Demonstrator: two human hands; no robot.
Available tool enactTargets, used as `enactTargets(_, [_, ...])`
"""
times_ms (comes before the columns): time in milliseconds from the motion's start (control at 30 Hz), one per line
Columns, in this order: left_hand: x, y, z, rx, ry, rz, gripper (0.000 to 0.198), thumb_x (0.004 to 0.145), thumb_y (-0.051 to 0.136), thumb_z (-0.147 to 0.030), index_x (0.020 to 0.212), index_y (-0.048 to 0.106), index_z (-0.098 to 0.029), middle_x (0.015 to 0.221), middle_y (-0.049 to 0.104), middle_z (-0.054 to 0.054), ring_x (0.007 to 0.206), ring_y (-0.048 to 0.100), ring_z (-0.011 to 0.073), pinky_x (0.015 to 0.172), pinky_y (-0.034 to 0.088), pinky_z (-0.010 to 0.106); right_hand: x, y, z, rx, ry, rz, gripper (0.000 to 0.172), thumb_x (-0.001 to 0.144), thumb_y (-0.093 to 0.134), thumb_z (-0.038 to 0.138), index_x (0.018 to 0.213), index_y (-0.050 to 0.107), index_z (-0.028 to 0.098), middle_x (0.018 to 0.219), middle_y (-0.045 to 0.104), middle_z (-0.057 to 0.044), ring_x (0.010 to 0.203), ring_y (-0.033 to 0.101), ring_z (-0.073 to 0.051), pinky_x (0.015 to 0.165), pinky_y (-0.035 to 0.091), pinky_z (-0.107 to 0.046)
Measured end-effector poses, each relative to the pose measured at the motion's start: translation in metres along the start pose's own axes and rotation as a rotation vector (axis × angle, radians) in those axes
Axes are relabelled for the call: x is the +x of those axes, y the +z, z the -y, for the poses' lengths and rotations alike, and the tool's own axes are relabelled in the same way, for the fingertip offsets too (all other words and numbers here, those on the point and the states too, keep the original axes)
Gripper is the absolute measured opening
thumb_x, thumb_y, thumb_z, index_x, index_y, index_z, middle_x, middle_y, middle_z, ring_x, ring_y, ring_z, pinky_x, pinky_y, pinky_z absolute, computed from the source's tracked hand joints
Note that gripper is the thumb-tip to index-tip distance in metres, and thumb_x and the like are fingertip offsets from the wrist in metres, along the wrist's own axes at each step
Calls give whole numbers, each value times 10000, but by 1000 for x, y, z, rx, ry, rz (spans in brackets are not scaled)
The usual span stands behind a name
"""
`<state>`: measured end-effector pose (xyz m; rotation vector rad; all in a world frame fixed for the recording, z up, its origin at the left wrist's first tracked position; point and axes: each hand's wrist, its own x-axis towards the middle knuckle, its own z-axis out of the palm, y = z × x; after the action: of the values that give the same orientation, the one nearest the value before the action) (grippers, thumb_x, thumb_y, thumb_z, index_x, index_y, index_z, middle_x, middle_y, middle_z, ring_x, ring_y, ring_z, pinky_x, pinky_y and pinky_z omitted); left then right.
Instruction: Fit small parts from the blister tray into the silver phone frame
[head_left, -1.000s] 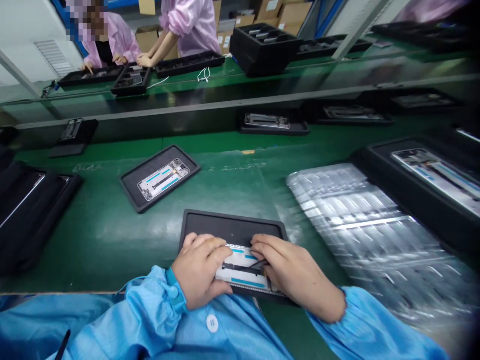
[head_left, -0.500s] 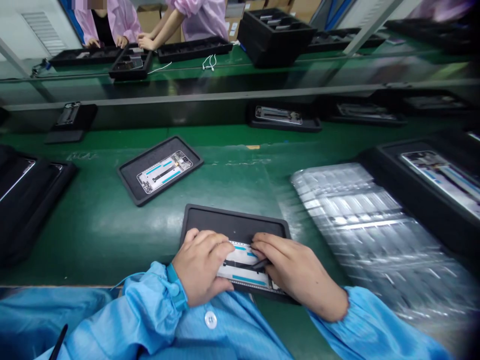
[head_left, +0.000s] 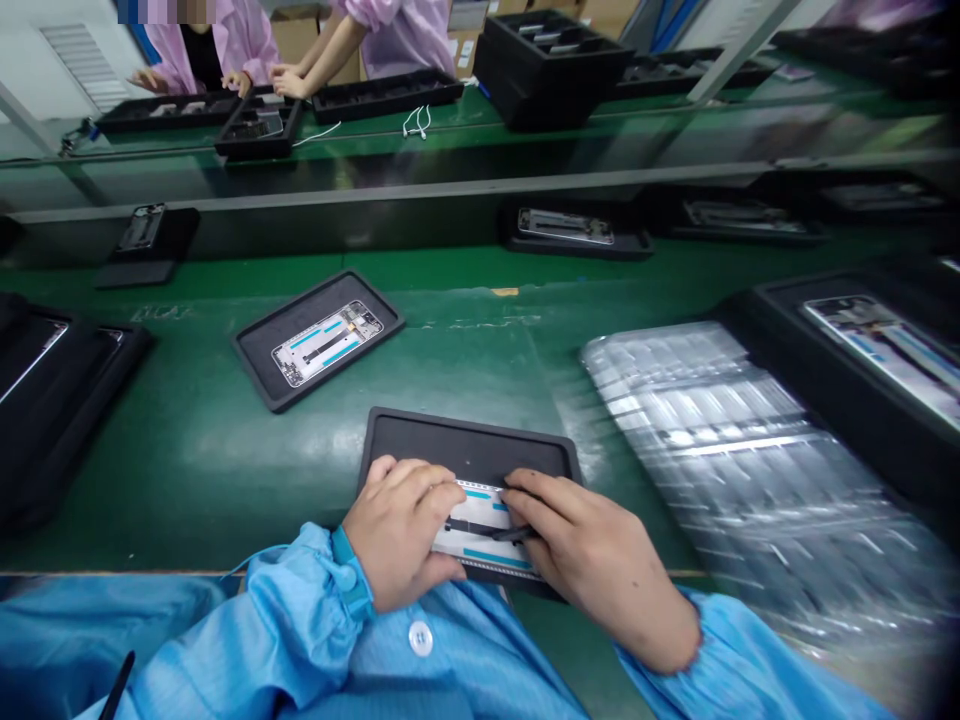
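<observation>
Lower centre: phone lies left-to-right; left hand clamps one end, right hand (equally near) pinches a tool.

tray ahead, sheets right, mat open left

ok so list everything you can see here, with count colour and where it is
near tray: 1, black, table edge under both hands
phone frame: 1, silver with blue strips, in near tray
thin tool: 1, dark, on that frame at right fingertips
second tray: 1, black, left of centre, holds a like frame
clear plastic stack: 1, clear, right
big tray: 1, black, far right, frame inside
left trays: count unclear, black, far left
belt trays: at least 3, black, belt behind
table mat: 1, green, under all
co-workers: 2, pink coats, top left
left hand: 1, blue sleeve, on the frame
right hand: 1, blue sleeve, holds the tool
</observation>
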<state>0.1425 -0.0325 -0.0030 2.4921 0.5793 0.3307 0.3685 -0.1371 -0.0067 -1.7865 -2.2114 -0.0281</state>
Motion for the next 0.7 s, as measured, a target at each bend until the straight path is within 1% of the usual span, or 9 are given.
enactTargets(133, [0,1,0,-8,-3,-2,717,692,824,-462,1280,473,-248,1356,574,94,1230,515,312,1070,301,536,-10,1,5,-36,28,37,389,828,466,89,1157,660,160,1254,660,-111,981,666,-263,832,571,-428])
enactTargets(200, [0,2,0,-6,-8,-8,711,697,820,-463,1279,475,-245,1361,571,99,1236,511,315,1072,300,537,-8,-7,5,42,72,70,400,836,480,102,1196,645,157,1280,646,-110,1044,657,-266,881,569,-425])
enactTargets(267, [0,2,0,-4,-7,-11,697,706,812,-460,1278,477,-245,1365,569,98,1245,507,314,1076,299,537,-4,-21,-1,190,118,74,363,863,508,147,1196,648,187,1305,630,-93,1112,641,-253,938,557,-401])
enactTargets(300, [-1,2,0,-3,-3,-10,692,709,810,-459,1277,477,-245,1366,569,96,1247,506,313,1078,298,537,-2,-29,-5,275,146,53,329,885,513,173,1178,657,212,1316,620,-80,1142,629,-243,960,548,-385])
enactTargets(367, [-1,1,0,-3,2,-6,684,707,810,-460,1269,483,-246,1362,572,90,1248,506,310,1081,296,539,1,-42,-12,401,208,-59,271,925,507,220,1135,677,247,1289,619,-69,1149,623,-228,963,541,-363])
enactTargets(433, [-1,1,0,-1,-3,-3,677,704,811,-457,1260,490,-245,1359,574,88,1249,505,309,1081,300,539,2,-47,-17,438,232,-163,248,940,517,250,1124,682,250,1184,646,-80,1070,648,-221,901,557,-350])
enactTargets(500, [-1,0,0,1,-7,-4,675,700,812,-457,1256,495,-241,1360,574,89,1251,505,310,1079,309,538,1,-41,-16,425,210,-192,232,937,544,262,1128,671,233,1061,678,-81,968,673,-210,835,568,-333])
enactTargets(567, [-1,0,0,0,-5,-4,674,699,811,-462,1254,499,-242,1358,575,92,1252,506,311,1078,315,539,-1,-29,-12,422,200,-178,190,934,560,257,1095,655,222,988,704,-67,906,688,-197,795,572,-311])
enactTargets(700, [-1,1,0,-8,-10,-1,667,697,810,-467,1249,505,-248,1358,576,97,1250,509,317,1082,310,551,-6,-13,-6,443,265,-217,84,904,621,273,974,631,229,886,721,-31,802,699,-173,709,573,-271])
